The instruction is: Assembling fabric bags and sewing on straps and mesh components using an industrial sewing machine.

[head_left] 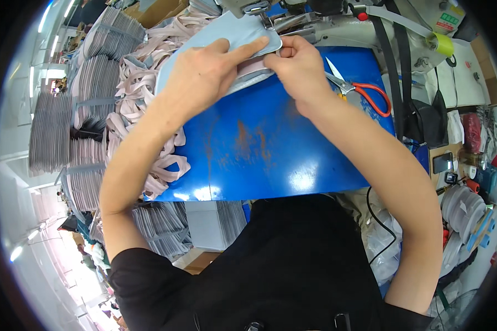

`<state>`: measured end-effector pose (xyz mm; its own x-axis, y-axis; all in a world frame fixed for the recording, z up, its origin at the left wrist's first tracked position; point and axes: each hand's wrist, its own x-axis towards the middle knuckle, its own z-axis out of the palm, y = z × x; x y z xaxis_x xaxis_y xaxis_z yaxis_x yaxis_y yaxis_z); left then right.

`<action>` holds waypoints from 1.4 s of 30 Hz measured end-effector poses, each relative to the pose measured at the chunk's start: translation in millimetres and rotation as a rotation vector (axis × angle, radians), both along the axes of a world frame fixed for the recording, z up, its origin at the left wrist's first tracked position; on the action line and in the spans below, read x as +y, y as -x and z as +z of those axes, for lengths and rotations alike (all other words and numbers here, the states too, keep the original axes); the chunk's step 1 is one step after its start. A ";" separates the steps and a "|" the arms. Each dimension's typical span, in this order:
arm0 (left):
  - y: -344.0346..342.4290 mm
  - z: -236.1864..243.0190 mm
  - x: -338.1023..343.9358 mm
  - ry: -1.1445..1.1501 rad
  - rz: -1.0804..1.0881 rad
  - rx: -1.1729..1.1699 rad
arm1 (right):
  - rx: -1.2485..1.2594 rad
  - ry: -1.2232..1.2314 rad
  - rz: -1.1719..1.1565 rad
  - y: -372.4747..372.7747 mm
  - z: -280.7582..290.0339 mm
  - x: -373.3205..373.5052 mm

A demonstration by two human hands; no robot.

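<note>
A light blue fabric panel (pixel 226 36) with a rounded corner lies under the presser foot (pixel 266 21) of a sewing machine. My left hand (pixel 207 69) rests on the panel, its index finger stretched toward the corner close to the foot; the other fingers are bent. At that corner my right hand (pixel 301 69) pinches the panel's edge between thumb and fingers. A pinkish strip (pixel 251 67) shows under the panel between my hands. Red-handled scissors (pixel 370 94) lie with blades apart on the blue table (pixel 248 154), right of my right hand.
Tangled pale pink straps (pixel 132 83) heap along the table's left side. Tied stacks of grey panels (pixel 49 132) stand beyond them, and more panels (pixel 210 223) sit below the front edge. Black straps (pixel 389 66) hang at the right, near a crowded side shelf (pixel 453 160).
</note>
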<state>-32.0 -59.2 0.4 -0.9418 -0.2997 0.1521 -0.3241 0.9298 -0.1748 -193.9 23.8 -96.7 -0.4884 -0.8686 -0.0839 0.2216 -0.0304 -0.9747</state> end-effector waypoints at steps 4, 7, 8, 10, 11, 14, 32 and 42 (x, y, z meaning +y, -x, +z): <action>3.8 18.6 -8.3 -0.080 -0.117 -0.026 | -0.072 -0.023 0.113 19.7 -2.1 13.4; 10.4 26.3 -12.4 -0.082 -0.156 -0.088 | -0.209 0.013 0.160 22.0 -3.8 16.7; 13.7 29.2 -14.3 -0.064 -0.128 -0.160 | -0.196 -0.039 0.121 20.5 -4.3 16.0; 19.4 33.6 -15.2 -0.051 -0.184 -0.160 | -0.340 0.007 0.117 15.7 -4.6 11.3; 22.2 35.6 -15.1 -0.007 -0.168 -0.191 | -0.363 0.033 0.088 14.0 -4.2 7.0; 30.5 40.6 -15.6 0.074 -0.164 -0.240 | -0.425 0.014 0.015 7.4 -2.1 -4.8; 55.1 27.8 -0.4 0.169 -0.150 -0.231 | -0.476 -0.073 -0.077 9.3 3.9 -11.1; 62.7 3.9 24.4 0.166 0.023 -0.169 | -0.517 0.004 -0.023 8.7 2.9 -6.0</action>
